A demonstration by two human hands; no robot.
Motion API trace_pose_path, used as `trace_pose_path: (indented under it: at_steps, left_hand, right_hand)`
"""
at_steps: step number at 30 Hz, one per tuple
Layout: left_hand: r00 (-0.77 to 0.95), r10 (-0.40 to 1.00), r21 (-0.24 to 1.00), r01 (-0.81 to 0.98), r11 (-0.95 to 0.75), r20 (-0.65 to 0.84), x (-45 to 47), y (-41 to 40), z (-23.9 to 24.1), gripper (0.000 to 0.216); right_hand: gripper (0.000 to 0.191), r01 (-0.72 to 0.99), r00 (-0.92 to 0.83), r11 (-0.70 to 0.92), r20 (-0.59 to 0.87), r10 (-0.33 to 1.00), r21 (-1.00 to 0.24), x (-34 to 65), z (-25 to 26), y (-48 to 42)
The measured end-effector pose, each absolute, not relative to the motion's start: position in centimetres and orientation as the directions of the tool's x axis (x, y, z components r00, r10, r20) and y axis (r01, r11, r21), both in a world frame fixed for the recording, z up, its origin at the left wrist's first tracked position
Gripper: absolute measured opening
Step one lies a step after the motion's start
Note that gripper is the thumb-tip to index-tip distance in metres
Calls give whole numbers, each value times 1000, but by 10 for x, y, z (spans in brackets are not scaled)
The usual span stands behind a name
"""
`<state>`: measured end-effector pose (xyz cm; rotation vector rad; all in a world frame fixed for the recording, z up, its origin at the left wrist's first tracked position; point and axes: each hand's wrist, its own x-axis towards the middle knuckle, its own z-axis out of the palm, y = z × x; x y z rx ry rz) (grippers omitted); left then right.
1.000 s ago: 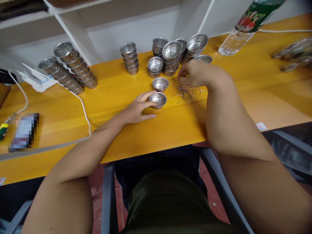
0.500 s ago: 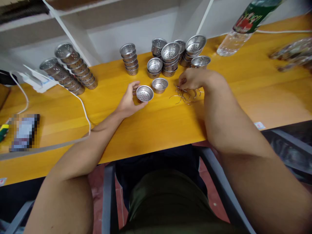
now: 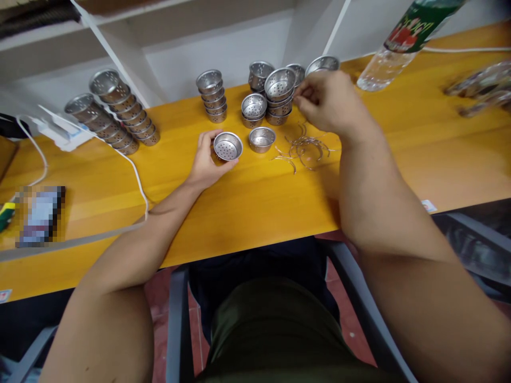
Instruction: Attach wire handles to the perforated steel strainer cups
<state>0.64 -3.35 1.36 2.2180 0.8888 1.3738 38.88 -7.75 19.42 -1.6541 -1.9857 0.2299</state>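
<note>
My left hand [image 3: 205, 165] is wrapped round a small perforated metal cup [image 3: 228, 147], tipped so that its holed bottom shows. Beside it on the table stands another metal cup [image 3: 262, 140]. Above a loose heap of thin curved wires [image 3: 305, 150], my right hand [image 3: 321, 101] is raised, thumb and fingers pinched together. Whatever is between those fingertips is too small or hidden to make out. Just left of the right hand are stacked perforated cups [image 3: 280, 85], and the hand partly covers another cup [image 3: 322, 64] behind it.
Several cup stacks [image 3: 211, 96] stand along the back, with leaning stacks [image 3: 120, 106] farther left. A water bottle [image 3: 379, 69] stands back right, near a clear plastic bag [image 3: 485, 88]. A white cable [image 3: 136, 173] crosses the left side near a phone [image 3: 42, 215].
My right hand has lifted away from the wires, up and slightly right, uncovering more of the heap. My left hand has shifted slightly left and up with its cup.
</note>
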Motion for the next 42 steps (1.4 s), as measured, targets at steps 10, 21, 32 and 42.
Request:
trace_pose_path:
  at_steps: [10, 21, 32, 42]
  left_hand:
    - [278, 712, 665, 255, -702, 645, 15, -31, 9, 112]
    - [352, 667, 690, 78, -720, 656, 26, -48, 28, 102]
    - [263, 713, 661, 268, -701, 649, 18, -45, 28, 111]
    - [262, 786, 753, 237, -614, 560, 21, -49, 30, 116]
  right_hand:
    - [20, 374, -332, 603, 506, 796, -705, 328, 129, -64]
    - [17, 415, -363, 645, 533, 764, -642, 286, 112, -77]
    - [36, 377, -251, 574, 516, 819, -727, 290, 116, -75]
    - [20, 307, -377, 552, 434, 818, -775, 283, 115, -85]
